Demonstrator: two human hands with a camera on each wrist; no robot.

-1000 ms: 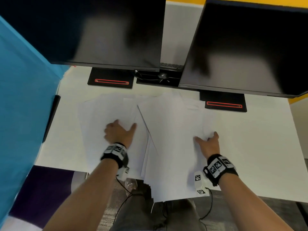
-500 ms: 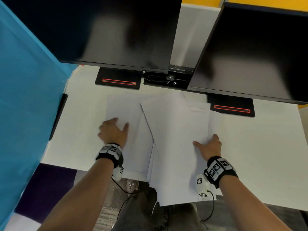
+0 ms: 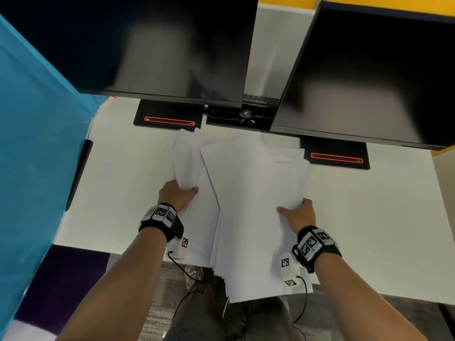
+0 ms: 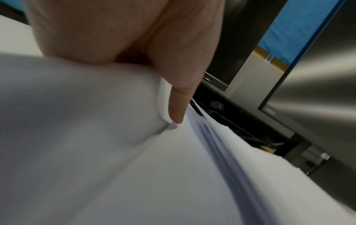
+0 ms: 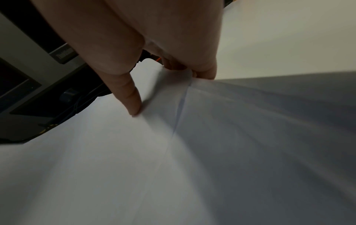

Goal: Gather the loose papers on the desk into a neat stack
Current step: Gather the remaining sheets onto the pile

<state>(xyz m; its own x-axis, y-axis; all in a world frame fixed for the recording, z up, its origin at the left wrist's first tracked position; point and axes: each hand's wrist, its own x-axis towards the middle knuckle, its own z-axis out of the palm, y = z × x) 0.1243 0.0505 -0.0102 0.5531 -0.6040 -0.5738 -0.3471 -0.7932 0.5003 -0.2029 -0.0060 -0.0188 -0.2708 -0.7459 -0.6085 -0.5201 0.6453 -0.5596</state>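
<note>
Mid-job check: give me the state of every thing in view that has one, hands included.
papers: bunched between both hands, fanned, not squared, overhanging the desk's near edge
left hand: grips the left sheets
right hand: grips the right edge
left monitor: dark
right monitor: dark
desk: white

An office workstation: a white desk [image 3: 369, 217] with two dark monitors [image 3: 160, 45] between blue partition panels [image 3: 32, 119].
</note>
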